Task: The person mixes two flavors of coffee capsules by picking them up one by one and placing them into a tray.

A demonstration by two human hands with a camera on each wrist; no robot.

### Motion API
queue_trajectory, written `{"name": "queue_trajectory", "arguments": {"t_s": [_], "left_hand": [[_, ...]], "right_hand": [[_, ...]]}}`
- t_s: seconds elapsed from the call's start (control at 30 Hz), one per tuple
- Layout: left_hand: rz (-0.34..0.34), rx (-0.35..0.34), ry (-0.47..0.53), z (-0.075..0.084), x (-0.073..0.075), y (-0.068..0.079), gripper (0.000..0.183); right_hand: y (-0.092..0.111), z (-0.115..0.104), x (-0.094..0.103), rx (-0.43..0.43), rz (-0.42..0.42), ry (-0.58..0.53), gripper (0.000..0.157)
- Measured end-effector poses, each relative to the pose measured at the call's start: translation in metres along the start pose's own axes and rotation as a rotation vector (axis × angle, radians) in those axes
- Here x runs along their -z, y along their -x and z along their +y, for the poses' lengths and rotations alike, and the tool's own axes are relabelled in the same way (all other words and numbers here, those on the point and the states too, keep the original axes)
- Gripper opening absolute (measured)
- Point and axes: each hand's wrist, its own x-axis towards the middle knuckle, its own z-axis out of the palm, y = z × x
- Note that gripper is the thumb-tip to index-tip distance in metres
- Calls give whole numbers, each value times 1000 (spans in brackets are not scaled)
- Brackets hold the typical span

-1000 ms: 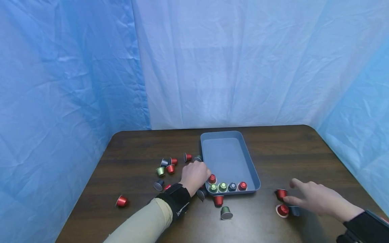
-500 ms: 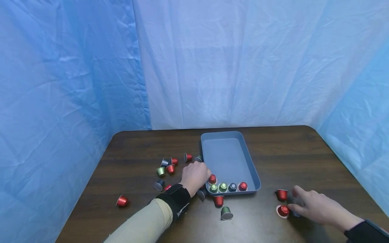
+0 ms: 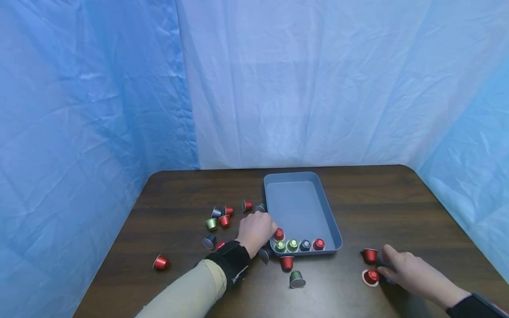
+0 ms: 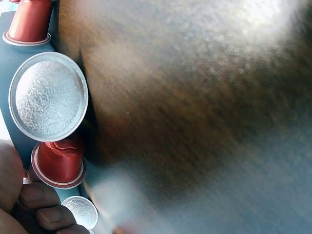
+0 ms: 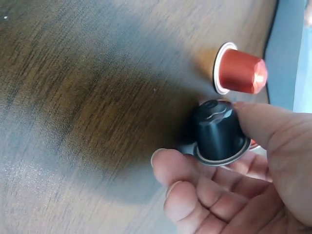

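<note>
My left hand [image 3: 256, 230] is at the left wall of a blue-grey tray [image 3: 333, 221], its curled fingers and thumb around a red coffee capsule [image 3: 279, 234] standing inside the tray's near left corner. Most of that grip is hidden; in the left wrist view another red capsule [image 4: 61, 163] lies just beyond the fingertips. On the right of the table, my right hand [image 3: 411, 270] pinches a black coffee capsule [image 5: 218, 129], thumb on one side and fingers at its rim. Two red capsules lie close to it, one on its side [image 3: 370, 255], the other upright [image 3: 371, 277].
Along the tray's near end stand two green capsules [image 3: 292, 245], a dark blue one [image 3: 305, 245] and a red one [image 3: 318, 244]. Several loose capsules [image 3: 216, 212] lie left of the tray. A green capsule [image 3: 297, 279] sits before it. Blue sheets [image 3: 302, 88] surround the table.
My right hand has moved down slightly and its fingers have closed around the black capsule. The left hand stays in the same place at the tray.
</note>
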Motion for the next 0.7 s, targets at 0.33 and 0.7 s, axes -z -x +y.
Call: {"name": "queue_trajectory", "arguments": {"t_s": [0.33, 0.7], "left_hand": [[2, -5, 2, -1, -1, -1, 30], [11, -12, 8, -1, -2, 0, 32]], "right_hand": [[-5, 5, 3, 51, 68, 16, 35], [-7, 7, 3, 69, 148, 42, 33]]}}
